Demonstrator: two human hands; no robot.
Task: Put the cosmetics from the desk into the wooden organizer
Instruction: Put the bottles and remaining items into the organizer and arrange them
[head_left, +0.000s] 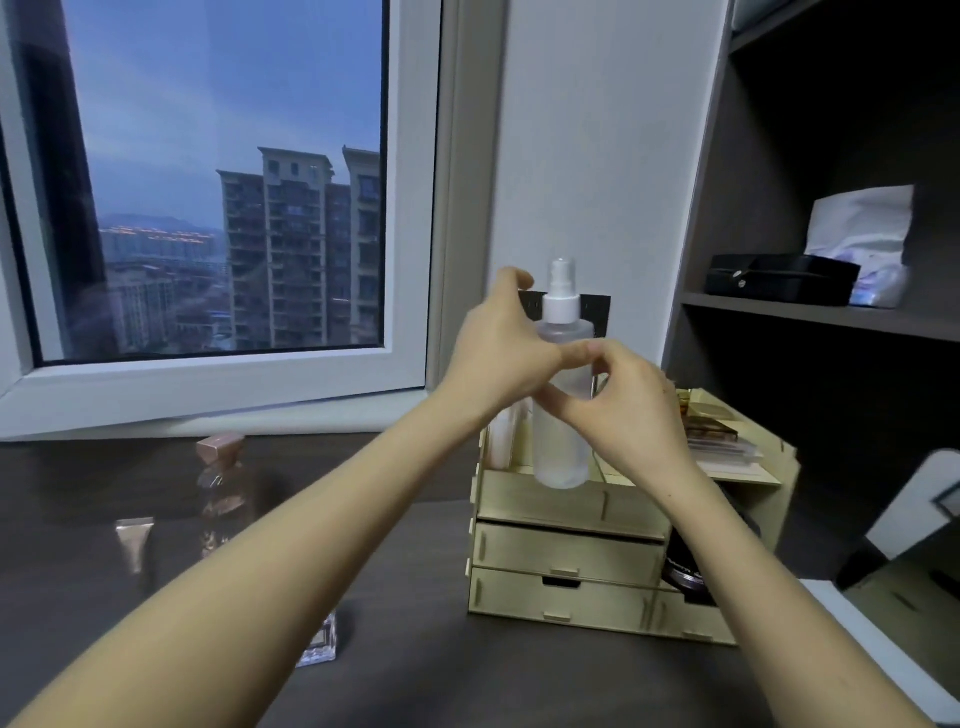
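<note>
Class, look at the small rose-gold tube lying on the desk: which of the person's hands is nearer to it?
Left. The left hand is to the right of the tube, gripping the frosted spray bottle; the right hand is farther right.

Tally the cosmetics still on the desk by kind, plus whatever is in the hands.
Bottles on the desk: 2, rose-capped bottle and clear square bottle
Tubes on the desk: 1, small tube
Spray bottles held in both hands: 1, frosted spray bottle
Total: 4
</note>
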